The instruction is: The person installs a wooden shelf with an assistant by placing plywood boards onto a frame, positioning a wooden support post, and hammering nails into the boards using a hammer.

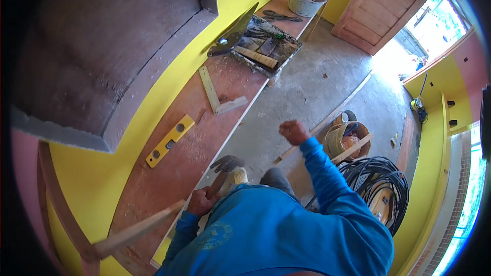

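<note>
My left hand [200, 202] is closed round the brown handle of what looks like a hammer [219, 180], its dark head pointing away from me. My right hand [294, 132] is raised over the grey floor with its fingers curled in. What it holds, if anything, is hidden. On the reddish bench [174, 184] to the left lie a yellow spirit level [170, 141] and a metal square [210, 91]. Farther along, a handsaw [232, 36] lies beside a stained tray [284, 55] that holds a roller and other tools.
A dirty bucket [306, 1] stands at the bench's far end. To my right are an open bucket [335, 143] with items inside and coiled black cable [381, 174]. A long strip [332, 114] lies on the floor. A wooden beam [138, 229] crosses the bench nearby. The wooden door [386, 7] stands open.
</note>
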A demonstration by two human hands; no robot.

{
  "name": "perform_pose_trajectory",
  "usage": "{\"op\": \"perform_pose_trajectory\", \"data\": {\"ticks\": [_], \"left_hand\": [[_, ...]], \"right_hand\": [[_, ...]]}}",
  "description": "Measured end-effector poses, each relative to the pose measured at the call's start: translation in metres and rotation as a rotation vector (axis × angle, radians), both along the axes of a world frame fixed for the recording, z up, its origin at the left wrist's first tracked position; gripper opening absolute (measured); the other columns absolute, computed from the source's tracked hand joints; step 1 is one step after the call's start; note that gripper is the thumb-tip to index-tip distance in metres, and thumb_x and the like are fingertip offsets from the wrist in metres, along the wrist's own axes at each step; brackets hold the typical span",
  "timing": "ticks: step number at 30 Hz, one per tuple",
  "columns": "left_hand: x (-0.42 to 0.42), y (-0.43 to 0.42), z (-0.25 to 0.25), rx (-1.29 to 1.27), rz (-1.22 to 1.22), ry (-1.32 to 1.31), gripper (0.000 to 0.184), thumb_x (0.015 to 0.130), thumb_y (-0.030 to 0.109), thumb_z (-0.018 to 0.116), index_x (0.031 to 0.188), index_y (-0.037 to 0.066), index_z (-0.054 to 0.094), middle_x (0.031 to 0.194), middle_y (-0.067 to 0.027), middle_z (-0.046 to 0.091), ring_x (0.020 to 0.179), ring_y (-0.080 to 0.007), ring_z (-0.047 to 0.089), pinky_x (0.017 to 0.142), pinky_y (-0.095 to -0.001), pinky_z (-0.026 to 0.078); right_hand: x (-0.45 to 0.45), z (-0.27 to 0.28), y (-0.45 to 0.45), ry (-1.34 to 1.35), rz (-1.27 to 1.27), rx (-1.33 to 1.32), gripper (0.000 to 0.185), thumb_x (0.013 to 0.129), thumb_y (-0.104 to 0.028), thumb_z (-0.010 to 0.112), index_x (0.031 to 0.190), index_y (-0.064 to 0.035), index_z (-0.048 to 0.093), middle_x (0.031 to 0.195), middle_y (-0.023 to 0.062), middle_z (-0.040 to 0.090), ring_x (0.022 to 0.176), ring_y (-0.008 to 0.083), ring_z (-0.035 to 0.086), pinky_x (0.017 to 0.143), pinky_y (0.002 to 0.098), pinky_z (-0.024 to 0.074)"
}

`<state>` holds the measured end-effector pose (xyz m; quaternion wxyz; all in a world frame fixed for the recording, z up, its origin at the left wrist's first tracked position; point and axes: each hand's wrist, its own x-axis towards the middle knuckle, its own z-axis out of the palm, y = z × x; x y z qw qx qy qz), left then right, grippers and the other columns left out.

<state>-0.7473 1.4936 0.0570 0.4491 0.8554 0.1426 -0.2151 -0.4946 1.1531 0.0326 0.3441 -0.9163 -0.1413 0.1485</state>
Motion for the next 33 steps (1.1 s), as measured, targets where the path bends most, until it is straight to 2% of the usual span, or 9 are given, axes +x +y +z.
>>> {"op": "perform_pose_trajectory", "data": {"ticks": [7,12,13,14,17,20,23,26,33], "left_hand": [[0.077,-0.018,0.019,-0.072,0.409,0.000,0.029,0.074,0.025,0.064,0.076,-0.003,0.058,0.055,-0.0090,0.056,0.048,-0.0169,0.057,0.047,-0.0331,0.045],[0.156,-0.069,0.034,0.081,0.574,0.004,0.025,0.074,0.022,0.059,0.072,-0.003,0.055,0.055,-0.0111,0.056,0.049,-0.0184,0.057,0.048,-0.0355,0.045],[0.168,-0.080,0.035,0.110,0.585,0.030,0.025,0.074,0.021,0.059,0.073,-0.004,0.055,0.056,-0.0129,0.056,0.052,-0.0201,0.058,0.050,-0.0371,0.045],[0.180,-0.089,0.029,0.142,0.595,0.048,0.025,0.074,0.021,0.058,0.073,-0.004,0.054,0.057,-0.0147,0.056,0.054,-0.0218,0.059,0.052,-0.0387,0.045],[0.210,-0.104,0.019,0.121,0.619,0.124,0.025,0.075,0.020,0.056,0.073,-0.005,0.054,0.062,-0.0210,0.056,0.060,-0.0275,0.060,0.058,-0.0427,0.044],[0.253,-0.118,0.036,0.106,0.600,0.174,0.024,0.075,0.020,0.057,0.073,-0.004,0.054,0.063,-0.0211,0.057,0.058,-0.0289,0.060,0.057,-0.0414,0.045],[0.278,-0.122,0.040,0.100,0.577,0.187,0.025,0.075,0.020,0.059,0.074,-0.004,0.055,0.063,-0.0204,0.057,0.058,-0.0283,0.060,0.056,-0.0402,0.045],[0.287,-0.124,0.037,0.108,0.569,0.145,0.025,0.074,0.021,0.061,0.074,-0.004,0.055,0.062,-0.0195,0.057,0.056,-0.0256,0.059,0.055,-0.0390,0.045],[0.273,-0.133,0.023,0.058,0.649,0.084,0.027,0.073,0.022,0.063,0.074,-0.004,0.055,0.061,-0.0176,0.057,0.055,-0.0226,0.056,0.055,-0.0375,0.044]], "right_hand": [[0.257,0.025,-0.043,-0.442,-0.211,-0.102,0.020,0.078,-0.022,0.056,0.083,-0.0075,0.069,0.083,0.0164,0.066,0.079,0.0319,0.064,0.074,0.0398,0.0504],[0.417,-0.034,-0.033,-0.340,-0.194,-0.263,0.022,0.078,-0.022,0.053,0.088,-0.0098,0.070,0.092,0.0178,0.065,0.086,0.0365,0.063,0.079,0.0433,0.0503],[0.430,-0.049,-0.027,-0.287,-0.197,-0.287,0.022,0.079,-0.021,0.053,0.088,-0.0103,0.070,0.094,0.0187,0.065,0.089,0.0383,0.062,0.080,0.0446,0.0503],[0.430,-0.023,-0.010,-0.097,-0.243,-0.392,0.024,0.081,-0.020,0.050,0.092,-0.0095,0.068,0.097,0.0200,0.064,0.093,0.0378,0.062,0.081,0.0460,0.0501],[0.449,-0.044,0.003,-0.076,-0.131,-0.561,0.027,0.082,-0.020,0.047,0.093,-0.0068,0.067,0.098,0.0224,0.063,0.092,0.0399,0.062,0.079,0.0476,0.0502],[0.457,-0.046,0.013,0.056,-0.183,-0.499,0.026,0.080,-0.023,0.052,0.098,-0.0100,0.066,0.098,0.0252,0.062,0.095,0.0424,0.060,0.082,0.0501,0.0485],[0.461,-0.036,0.019,-0.019,-0.182,-0.494,0.023,0.081,-0.020,0.051,0.095,-0.0082,0.066,0.094,0.0240,0.063,0.090,0.0413,0.062,0.077,0.0491,0.0503],[0.462,-0.048,0.020,-0.095,0.006,-0.603,0.019,0.080,-0.015,0.052,0.090,-0.0049,0.065,0.090,0.0220,0.065,0.085,0.0402,0.063,0.073,0.0470,0.0519],[0.455,-0.030,0.012,-0.125,0.321,-0.765,0.020,0.081,-0.015,0.050,0.088,-0.0032,0.065,0.098,0.0195,0.065,0.091,0.0353,0.063,0.075,0.0457,0.0521]]}}
